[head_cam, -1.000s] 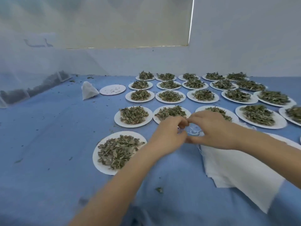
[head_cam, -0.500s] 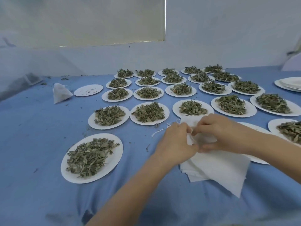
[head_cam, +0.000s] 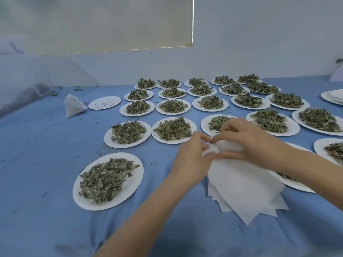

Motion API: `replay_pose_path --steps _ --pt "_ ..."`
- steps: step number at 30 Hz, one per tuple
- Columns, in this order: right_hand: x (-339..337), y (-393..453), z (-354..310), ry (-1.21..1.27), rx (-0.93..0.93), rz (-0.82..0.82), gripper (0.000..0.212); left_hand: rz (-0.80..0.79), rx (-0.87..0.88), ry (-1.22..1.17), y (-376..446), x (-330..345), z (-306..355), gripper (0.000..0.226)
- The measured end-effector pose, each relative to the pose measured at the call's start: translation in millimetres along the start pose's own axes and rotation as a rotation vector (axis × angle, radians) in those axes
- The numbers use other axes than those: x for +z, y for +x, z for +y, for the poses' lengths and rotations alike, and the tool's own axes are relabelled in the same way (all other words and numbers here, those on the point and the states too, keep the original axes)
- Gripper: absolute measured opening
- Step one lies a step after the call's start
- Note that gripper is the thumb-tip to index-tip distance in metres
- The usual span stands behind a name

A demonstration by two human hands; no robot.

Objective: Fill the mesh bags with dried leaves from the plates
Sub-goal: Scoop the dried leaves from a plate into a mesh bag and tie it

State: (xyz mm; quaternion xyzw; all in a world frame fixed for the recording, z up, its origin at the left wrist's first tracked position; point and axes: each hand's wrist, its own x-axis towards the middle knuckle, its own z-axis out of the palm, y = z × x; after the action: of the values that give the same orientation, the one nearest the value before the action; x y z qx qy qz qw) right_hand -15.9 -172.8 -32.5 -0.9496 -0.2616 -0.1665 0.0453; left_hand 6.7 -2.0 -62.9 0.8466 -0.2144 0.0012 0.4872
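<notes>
Both hands pinch the mouth of the top mesh bag [head_cam: 219, 148]: the left hand [head_cam: 191, 156] and right hand [head_cam: 246, 143] each have a fingertip grip clamped on its bunched white rim. It lies on a stack of flat bags [head_cam: 245, 193] on the blue table [head_cam: 46, 173]. Plates of dried leaves [head_cam: 104, 180] surround it, and a filled bag [head_cam: 73, 105] sits far left. To open it well, the layers probably need gentle parting, pulling evenly without tearing the mesh.
</notes>
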Motion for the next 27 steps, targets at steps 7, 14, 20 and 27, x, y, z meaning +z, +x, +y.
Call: replay_pose_path --steps 7,14,20,27 --pt "-12 27 -11 0.248 0.108 0.216 0.026 0.255 0.001 -0.321 6 -24 6 0.024" --pt "-11 52 -26 0.34 0.198 0.334 0.029 0.328 0.036 -0.288 10 -50 4 0.017" --pt "-13 71 -37 0.419 0.201 0.315 0.031 0.347 0.093 -0.189 17 -61 4 0.012" --pt "-15 92 -41 0.438 0.267 0.461 0.015 0.448 0.14 -0.093 28 -81 7 0.021"
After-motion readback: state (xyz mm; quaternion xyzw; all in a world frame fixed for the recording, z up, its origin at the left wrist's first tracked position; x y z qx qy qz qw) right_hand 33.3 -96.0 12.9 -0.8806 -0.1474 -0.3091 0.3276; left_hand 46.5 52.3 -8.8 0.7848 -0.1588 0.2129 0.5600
